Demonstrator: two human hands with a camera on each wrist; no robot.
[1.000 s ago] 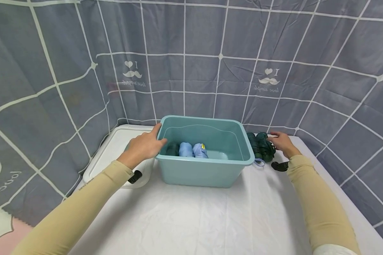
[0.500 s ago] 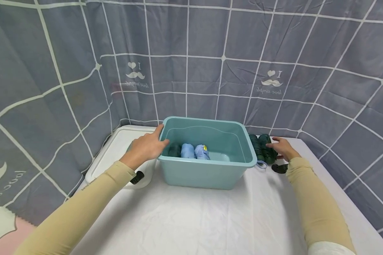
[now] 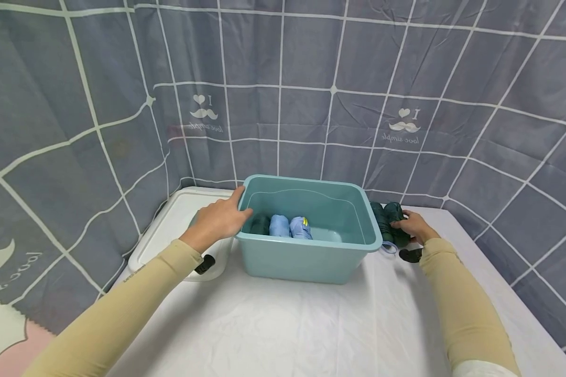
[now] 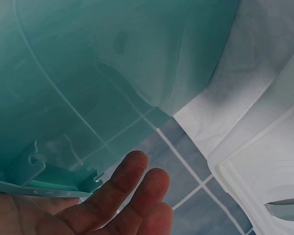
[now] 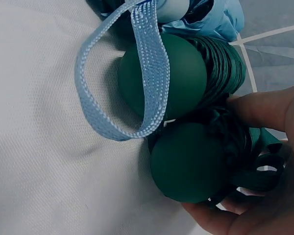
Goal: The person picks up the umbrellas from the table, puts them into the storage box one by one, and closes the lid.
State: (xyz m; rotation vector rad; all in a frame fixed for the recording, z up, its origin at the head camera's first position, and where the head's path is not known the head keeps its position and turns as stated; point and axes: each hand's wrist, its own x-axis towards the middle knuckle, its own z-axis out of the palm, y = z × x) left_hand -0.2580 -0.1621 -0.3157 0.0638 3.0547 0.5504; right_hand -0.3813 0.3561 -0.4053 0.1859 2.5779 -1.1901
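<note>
A teal plastic tub (image 3: 292,262) holds a dark green folded umbrella (image 3: 260,224) and two light blue ones (image 3: 280,226), lying side by side at its left. My left hand (image 3: 219,217) rests on the tub's left rim, thumb over the edge. In the left wrist view its fingers (image 4: 154,186) hang loosely outside, apart from the wall. Right of the tub, my right hand (image 3: 415,226) grips the outermost dark green umbrella (image 5: 191,161), thumb on one side and fingers on the other. Another dark green umbrella (image 5: 186,73) lies against it.
A white lid (image 3: 170,230) lies flat left of the tub, partly under my left forearm. A light blue strap loop (image 5: 157,73) and a light blue umbrella (image 5: 228,19) show beyond the green ones. Grey checked curtain (image 3: 306,115) encloses the white-covered table (image 3: 287,330).
My right hand has moved in from beside the outermost green umbrella and its thumb and fingers now hold it. The left hand stays on the rim. The head view has shifted slightly.
</note>
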